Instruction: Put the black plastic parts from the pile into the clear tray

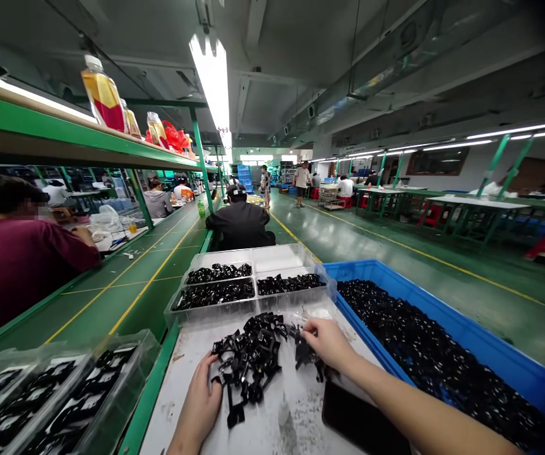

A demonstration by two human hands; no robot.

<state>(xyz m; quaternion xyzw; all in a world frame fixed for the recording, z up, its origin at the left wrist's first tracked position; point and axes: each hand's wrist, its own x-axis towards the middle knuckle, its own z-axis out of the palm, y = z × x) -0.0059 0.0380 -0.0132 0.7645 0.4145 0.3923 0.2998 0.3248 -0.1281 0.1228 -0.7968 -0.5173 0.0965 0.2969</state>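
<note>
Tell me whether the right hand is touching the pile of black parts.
Touching. The head view shows the fingertips of the right hand resting on the right edge of the pile of black parts, with no gap between them.

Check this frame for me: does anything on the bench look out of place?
Yes: a dark flat slab, probably a phone, lies on the white workbench under the right forearm. It looks odd because it doesn't match the loose black parts heaped beside it.

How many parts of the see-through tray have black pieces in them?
3, all in the clear plastic tray: the far left section, the near left section and the right section. None looks hidden.
</note>
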